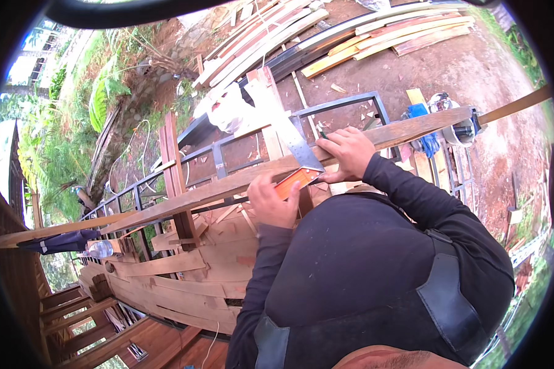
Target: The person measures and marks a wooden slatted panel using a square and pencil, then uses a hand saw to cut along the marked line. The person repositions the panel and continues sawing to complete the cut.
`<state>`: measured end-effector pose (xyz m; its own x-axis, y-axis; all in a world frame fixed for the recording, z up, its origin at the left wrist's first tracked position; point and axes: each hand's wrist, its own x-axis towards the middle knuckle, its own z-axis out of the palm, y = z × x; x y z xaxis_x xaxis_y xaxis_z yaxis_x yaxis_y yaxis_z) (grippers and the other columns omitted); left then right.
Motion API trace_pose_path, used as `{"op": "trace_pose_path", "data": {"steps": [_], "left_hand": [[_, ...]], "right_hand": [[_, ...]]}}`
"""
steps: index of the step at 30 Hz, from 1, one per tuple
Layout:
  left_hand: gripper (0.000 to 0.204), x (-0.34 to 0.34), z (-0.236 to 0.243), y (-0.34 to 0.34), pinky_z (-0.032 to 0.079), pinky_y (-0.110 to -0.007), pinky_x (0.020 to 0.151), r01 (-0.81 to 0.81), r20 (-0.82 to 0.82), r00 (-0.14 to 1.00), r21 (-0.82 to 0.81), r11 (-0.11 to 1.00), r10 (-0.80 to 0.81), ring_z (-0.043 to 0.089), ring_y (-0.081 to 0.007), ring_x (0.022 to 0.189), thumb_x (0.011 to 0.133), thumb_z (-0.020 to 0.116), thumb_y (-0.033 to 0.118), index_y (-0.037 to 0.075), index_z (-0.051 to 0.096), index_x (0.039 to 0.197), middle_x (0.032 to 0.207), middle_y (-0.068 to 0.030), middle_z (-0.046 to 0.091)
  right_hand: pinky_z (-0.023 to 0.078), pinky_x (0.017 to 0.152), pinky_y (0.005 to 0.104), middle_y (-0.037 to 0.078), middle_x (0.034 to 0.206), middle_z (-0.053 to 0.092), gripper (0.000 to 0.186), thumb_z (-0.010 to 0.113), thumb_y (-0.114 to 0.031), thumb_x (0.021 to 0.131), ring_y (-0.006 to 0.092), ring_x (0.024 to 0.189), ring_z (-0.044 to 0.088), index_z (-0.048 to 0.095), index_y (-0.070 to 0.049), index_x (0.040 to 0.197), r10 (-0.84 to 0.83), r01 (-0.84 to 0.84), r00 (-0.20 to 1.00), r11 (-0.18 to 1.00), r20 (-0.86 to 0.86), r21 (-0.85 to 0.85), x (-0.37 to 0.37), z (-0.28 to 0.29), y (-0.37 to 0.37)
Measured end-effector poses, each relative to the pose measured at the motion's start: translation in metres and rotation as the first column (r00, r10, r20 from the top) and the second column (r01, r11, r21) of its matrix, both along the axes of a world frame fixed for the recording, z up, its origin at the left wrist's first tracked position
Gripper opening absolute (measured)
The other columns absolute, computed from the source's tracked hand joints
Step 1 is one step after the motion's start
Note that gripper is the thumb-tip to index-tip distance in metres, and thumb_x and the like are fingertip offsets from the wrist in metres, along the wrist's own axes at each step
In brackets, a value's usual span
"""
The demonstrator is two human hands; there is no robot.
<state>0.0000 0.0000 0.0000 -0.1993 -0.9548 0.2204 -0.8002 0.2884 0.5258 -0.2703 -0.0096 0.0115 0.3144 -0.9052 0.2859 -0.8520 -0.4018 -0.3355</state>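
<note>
Orange-handled square [300, 154], laid across long wooden beam [228, 186]; handle [297, 182] pinched between thumb and fingers of left hand [274, 202]; right hand [349, 154] spanning beam just beside the blade, firmness of grip unclear.

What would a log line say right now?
left hand: holding orange-handled metal square | right hand: on long brown wooden beam | blade: across beam

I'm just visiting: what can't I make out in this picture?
All in the head view:
Orange handle: partly covered by the left hand.
Palm of the right hand: hidden by its own back.
Metal blade: any markings, lost in glare.
Plank: the stretch beneath the blade, covered.
</note>
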Motion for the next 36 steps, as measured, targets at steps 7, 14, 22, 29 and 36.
{"op": "trace_pose_path", "data": {"steps": [7,14,22,29,36], "left_hand": [[0.064,-0.020,0.006,-0.040,0.037,-0.053,0.117,0.486,0.210,0.872,-0.242,0.840,-0.443,0.052,-0.0333,0.138,0.078,0.083,0.032,0.015,0.065,0.137,0.144,-0.0105,0.059],[0.063,-0.011,0.010,-0.054,0.038,-0.053,0.117,0.609,0.218,0.790,-0.171,0.774,-0.573,0.054,-0.0298,0.138,0.076,0.084,0.029,0.019,0.068,0.135,0.145,-0.0061,0.061],[0.059,-0.023,0.013,-0.064,0.040,-0.054,0.115,0.678,0.253,0.732,-0.172,0.715,-0.633,0.056,-0.0296,0.136,0.077,0.082,0.028,0.018,0.069,0.134,0.144,-0.0051,0.062],[0.055,-0.030,0.017,-0.066,0.041,-0.053,0.112,0.681,0.273,0.726,-0.157,0.715,-0.631,0.056,-0.0290,0.136,0.080,0.082,0.031,0.019,0.069,0.132,0.142,-0.0036,0.063],[0.061,-0.035,0.015,-0.078,0.042,-0.050,0.111,0.682,0.253,0.728,-0.176,0.710,-0.637,0.056,-0.0293,0.133,0.072,0.085,0.022,0.019,0.070,0.131,0.141,-0.0041,0.064]], "right_hand": [[0.050,0.099,0.0468,0.012,0.106,0.068,0.079,0.083,-0.059,0.070,0.0303,0.105,0.067,0.063,-0.006,0.125,0.023,-0.023,1.000,0.999,0.001,-0.030,-0.003,0.004,-0.010],[0.051,0.093,0.0419,0.012,0.104,0.068,0.067,0.086,-0.045,0.073,0.0303,0.103,0.068,0.062,-0.006,0.121,-0.020,0.035,0.996,0.985,-0.086,0.167,-0.036,0.013,-0.008],[0.052,0.087,0.0421,0.010,0.098,0.068,0.051,0.081,-0.049,0.076,0.0287,0.099,0.069,0.064,-0.008,0.101,-0.071,0.084,0.989,0.992,-0.129,0.092,-0.036,0.006,-0.010],[0.052,0.086,0.0414,0.010,0.096,0.068,0.051,0.081,-0.048,0.075,0.0284,0.097,0.069,0.064,-0.008,0.100,-0.092,0.105,0.984,0.991,-0.154,0.084,-0.032,0.004,-0.012],[0.053,0.087,0.0431,0.011,0.095,0.070,0.049,0.081,-0.047,0.074,0.0300,0.097,0.070,0.065,-0.008,0.099,-0.102,0.111,0.986,0.992,-0.130,0.059,-0.034,0.001,-0.025]]}}
